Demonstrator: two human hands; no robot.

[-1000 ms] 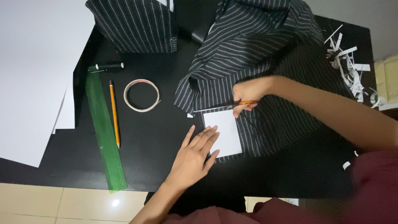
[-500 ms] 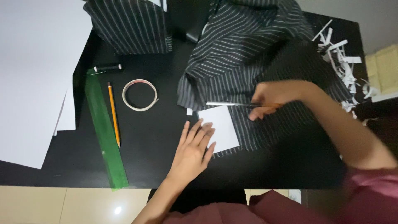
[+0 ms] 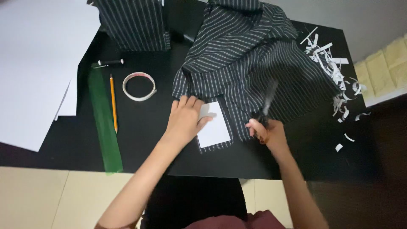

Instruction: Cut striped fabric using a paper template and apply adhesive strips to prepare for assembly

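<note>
Since the earlier frame the right hand (image 3: 266,130) has dropped toward the table's near edge, fingers clamped on blurred scissors (image 3: 266,104). The left hand (image 3: 185,119), fingers together, presses the white paper rectangle (image 3: 215,127) flat on striped fabric (image 3: 254,63). Tape roll (image 3: 139,86), pencil (image 3: 113,101) and green ruler (image 3: 104,123) lie left.

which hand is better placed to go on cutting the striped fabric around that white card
Right, most likely. The right hand already grips the scissors, blades blurred over the striped fabric beside the white card. The left hand lies flat on the card's left edge, pinning it down.
</note>
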